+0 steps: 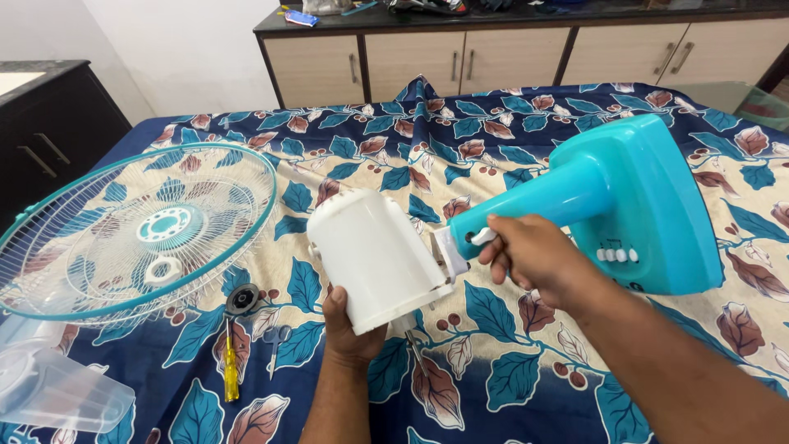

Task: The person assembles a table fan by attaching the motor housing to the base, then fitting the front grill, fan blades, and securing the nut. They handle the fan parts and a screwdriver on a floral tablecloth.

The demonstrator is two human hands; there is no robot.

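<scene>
- Bed under a navy leaf-print sheet; beige cabinets along the far wall.
- Lying at left – round fan grille, clear blade, yellow screwdriver.
- White motor housing at centre, cupped from below by left hand; long axis tilted up-left.
- Right hand pinching the teal stand at its neck – base pointing right.

The motor housing was plain white. The fan base and its neck were bright turquoise with small white buttons. The bedsheet showed teal and rust-brown leaves on cream, bordered navy. The fan grille was white wire with a teal rim. The screwdriver handle looked translucent yellow, perhaps red-tipped. The cabinets were beige under a black top.
</scene>
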